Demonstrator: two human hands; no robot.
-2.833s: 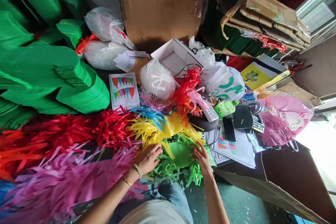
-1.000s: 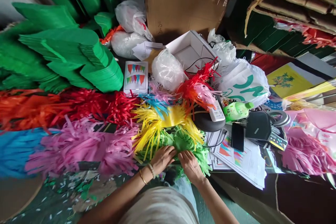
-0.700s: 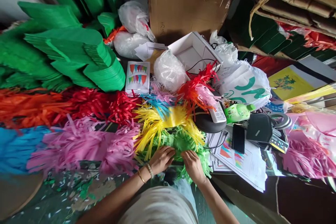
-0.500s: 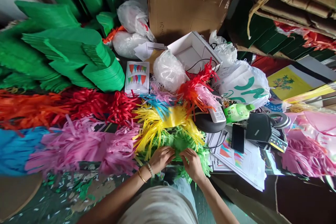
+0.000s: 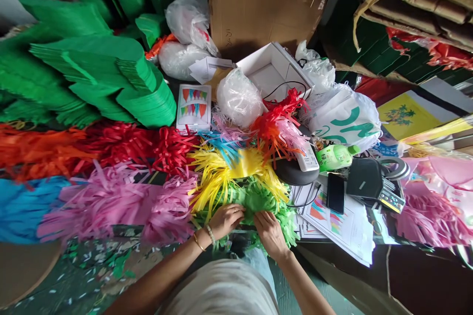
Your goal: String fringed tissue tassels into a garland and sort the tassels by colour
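Light green fringed tissue paper (image 5: pixel 254 199) lies at the table's front edge, right in front of me. My left hand (image 5: pixel 226 220) has its fingers closed on the left part of this green paper. On the right part, my right hand (image 5: pixel 269 231) is closed too, fingertips bent down onto the paper and partly hidden. A short stretch of green shows between the hands. Just behind it spreads yellow fringed paper (image 5: pixel 242 163), and pink fringed paper (image 5: pixel 121 202) lies to the left of my left hand.
Stacked green paper (image 5: pixel 148 103) fills the back left. Red fringe (image 5: pixel 140 150) runs before it. Behind the yellow fringe are a plastic bag (image 5: pixel 238 98) and a white box (image 5: pixel 273 69). To the right lie printed sheets (image 5: pixel 343 231), a phone (image 5: pixel 335 193) and a green bottle (image 5: pixel 336 156).
My right hand has turned more palm-down, its fingers drawn closer together on the green paper. My left hand stays nearly in place.
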